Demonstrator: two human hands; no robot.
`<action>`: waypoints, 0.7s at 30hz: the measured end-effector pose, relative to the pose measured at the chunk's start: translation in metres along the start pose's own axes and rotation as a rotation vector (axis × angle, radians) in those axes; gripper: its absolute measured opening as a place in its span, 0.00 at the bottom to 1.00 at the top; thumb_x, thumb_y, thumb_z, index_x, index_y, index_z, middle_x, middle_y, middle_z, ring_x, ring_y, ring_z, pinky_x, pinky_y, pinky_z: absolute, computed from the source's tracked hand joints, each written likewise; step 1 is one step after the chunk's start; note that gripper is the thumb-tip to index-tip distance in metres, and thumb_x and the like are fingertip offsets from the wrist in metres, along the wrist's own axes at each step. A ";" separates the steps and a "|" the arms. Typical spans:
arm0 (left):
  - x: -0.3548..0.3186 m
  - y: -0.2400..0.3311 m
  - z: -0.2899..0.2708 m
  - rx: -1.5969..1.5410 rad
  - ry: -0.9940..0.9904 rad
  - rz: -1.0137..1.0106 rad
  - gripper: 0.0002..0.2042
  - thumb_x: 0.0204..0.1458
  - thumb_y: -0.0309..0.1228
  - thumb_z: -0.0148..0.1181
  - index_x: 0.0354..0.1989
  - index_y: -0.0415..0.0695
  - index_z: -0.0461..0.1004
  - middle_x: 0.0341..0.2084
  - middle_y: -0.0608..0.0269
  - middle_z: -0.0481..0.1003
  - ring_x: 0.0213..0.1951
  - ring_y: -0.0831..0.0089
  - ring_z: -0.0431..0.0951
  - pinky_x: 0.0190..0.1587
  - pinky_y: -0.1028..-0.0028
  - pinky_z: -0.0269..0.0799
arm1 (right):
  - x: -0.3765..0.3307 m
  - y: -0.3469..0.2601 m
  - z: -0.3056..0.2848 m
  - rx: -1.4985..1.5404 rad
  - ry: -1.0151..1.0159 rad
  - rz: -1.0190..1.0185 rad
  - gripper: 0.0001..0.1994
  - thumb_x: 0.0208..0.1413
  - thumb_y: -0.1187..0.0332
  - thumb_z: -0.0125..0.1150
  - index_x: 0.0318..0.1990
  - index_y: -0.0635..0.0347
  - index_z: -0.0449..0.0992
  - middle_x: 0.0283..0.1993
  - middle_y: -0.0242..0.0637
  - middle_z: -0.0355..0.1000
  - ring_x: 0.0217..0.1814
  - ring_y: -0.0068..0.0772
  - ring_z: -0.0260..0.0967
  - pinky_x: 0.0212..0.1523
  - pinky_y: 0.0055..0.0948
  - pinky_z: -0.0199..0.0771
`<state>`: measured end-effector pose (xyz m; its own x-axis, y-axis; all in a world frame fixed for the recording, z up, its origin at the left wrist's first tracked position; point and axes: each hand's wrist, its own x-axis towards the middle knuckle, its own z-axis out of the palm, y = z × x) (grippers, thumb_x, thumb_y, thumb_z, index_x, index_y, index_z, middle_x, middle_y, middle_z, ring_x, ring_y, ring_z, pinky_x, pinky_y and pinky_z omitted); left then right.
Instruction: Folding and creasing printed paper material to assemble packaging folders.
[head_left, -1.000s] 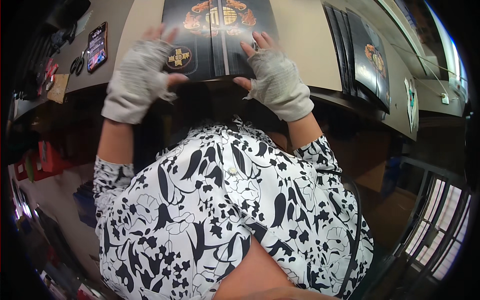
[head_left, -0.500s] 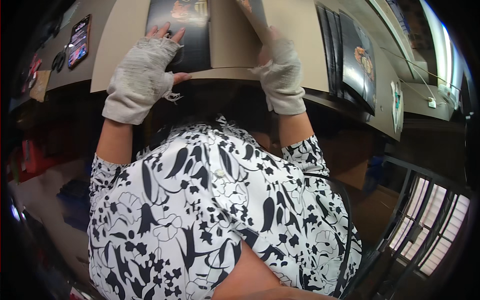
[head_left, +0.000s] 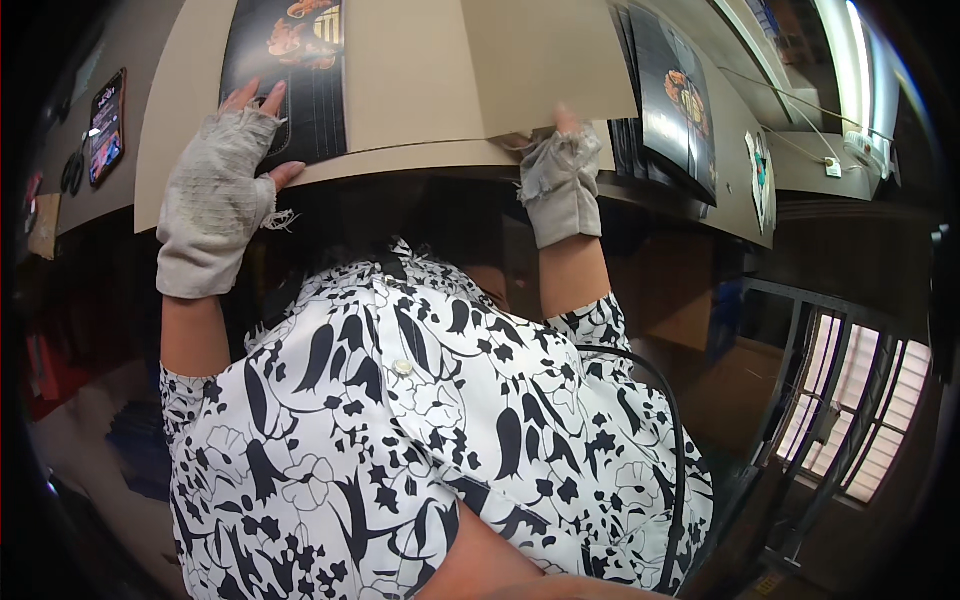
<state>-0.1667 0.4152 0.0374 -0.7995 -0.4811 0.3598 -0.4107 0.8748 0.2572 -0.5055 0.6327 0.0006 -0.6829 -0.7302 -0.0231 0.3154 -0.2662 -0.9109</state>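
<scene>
Along the near edge of the desk (head_left: 145,70), an opened folder (head_left: 410,80) lies with its plain beige inside showing, between a black printed panel (head_left: 315,110) on the left and a beige flap (head_left: 550,60) swung out to the right. Of the two hands, both in pale fingerless gloves, the left hand (head_left: 215,195) rests loosely spread on the near end of the panel, fingers apart and thumb out to the right, gripping nothing visible. The right hand (head_left: 563,170) is half curled at the flap's near edge; whether the fingers truly pinch it cannot be told, since part of the hand is hidden and blurred. The flap seems tilted rather than flat, and its right corner overlaps the stack of black folders (head_left: 680,110) in view. That corner is the likeliest trouble: pushed further right, it could catch on the stack, skew it or scuff a glossy face. With so light a touch on the left, a tug on the flap could also drag the panel askew, and an uneven pull from one corner might crease the fold. The frayed threads (head_left: 280,218) of the left glove could snag on a panel edge. Well apart, at far left, a phone (head_left: 107,127) and scissors (head_left: 73,170) pose little risk.
</scene>
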 end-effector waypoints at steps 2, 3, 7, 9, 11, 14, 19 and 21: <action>-0.003 -0.009 -0.002 -0.032 0.046 0.005 0.38 0.47 0.30 0.76 0.70 0.49 0.69 0.65 0.51 0.72 0.66 0.53 0.72 0.68 0.61 0.68 | 0.006 0.011 0.000 0.265 -0.393 -0.014 0.14 0.69 0.62 0.57 0.50 0.65 0.71 0.40 0.42 0.76 0.34 0.35 0.77 0.34 0.34 0.82; -0.010 -0.013 0.000 -0.016 0.071 0.024 0.36 0.48 0.30 0.75 0.69 0.47 0.70 0.63 0.50 0.75 0.65 0.51 0.74 0.67 0.61 0.70 | -0.014 0.007 0.024 0.098 -0.079 -0.012 0.15 0.69 0.60 0.57 0.51 0.65 0.72 0.40 0.42 0.77 0.34 0.36 0.78 0.35 0.35 0.82; -0.017 -0.005 -0.011 -0.232 0.151 -0.101 0.30 0.52 0.20 0.69 0.66 0.48 0.74 0.50 0.49 0.81 0.52 0.53 0.83 0.54 0.64 0.79 | -0.031 0.004 0.040 -0.004 0.238 0.009 0.18 0.69 0.59 0.57 0.53 0.67 0.72 0.40 0.43 0.76 0.37 0.42 0.78 0.38 0.38 0.85; -0.026 -0.011 -0.006 -0.272 0.262 -0.085 0.28 0.55 0.20 0.67 0.67 0.46 0.73 0.50 0.50 0.82 0.51 0.56 0.83 0.53 0.66 0.79 | -0.023 0.021 -0.002 0.149 -0.059 0.030 0.17 0.69 0.61 0.57 0.54 0.68 0.71 0.42 0.44 0.75 0.36 0.42 0.77 0.37 0.38 0.85; -0.040 -0.026 0.008 -0.306 0.353 -0.093 0.26 0.59 0.20 0.64 0.67 0.45 0.73 0.50 0.52 0.83 0.50 0.60 0.84 0.52 0.68 0.79 | -0.026 0.012 0.019 0.113 0.020 -0.004 0.17 0.70 0.61 0.57 0.55 0.67 0.70 0.42 0.44 0.75 0.35 0.40 0.76 0.37 0.38 0.85; -0.059 -0.051 0.031 -0.864 0.633 -0.627 0.17 0.66 0.26 0.59 0.62 0.35 0.75 0.51 0.58 0.83 0.48 0.73 0.82 0.53 0.71 0.77 | -0.033 0.002 0.045 0.010 0.170 -0.008 0.16 0.70 0.61 0.56 0.55 0.67 0.70 0.42 0.43 0.75 0.34 0.39 0.75 0.37 0.37 0.84; -0.048 -0.099 0.045 -0.906 0.855 -0.652 0.14 0.64 0.27 0.61 0.54 0.33 0.79 0.46 0.59 0.83 0.45 0.72 0.82 0.49 0.70 0.79 | -0.021 0.012 0.016 -0.128 0.153 -0.050 0.18 0.69 0.60 0.56 0.58 0.65 0.73 0.49 0.43 0.77 0.45 0.41 0.80 0.47 0.42 0.86; -0.041 -0.098 0.043 -1.058 0.799 -0.719 0.14 0.65 0.27 0.61 0.55 0.33 0.79 0.46 0.59 0.83 0.45 0.72 0.82 0.48 0.70 0.79 | -0.025 0.007 0.032 -0.165 0.169 -0.053 0.18 0.69 0.61 0.56 0.57 0.65 0.73 0.49 0.43 0.77 0.45 0.40 0.80 0.47 0.41 0.86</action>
<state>-0.1126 0.3514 -0.0408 0.0138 -0.9854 0.1695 0.1751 0.1693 0.9699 -0.4650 0.6291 0.0078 -0.8004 -0.5988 -0.0296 0.1739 -0.1846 -0.9673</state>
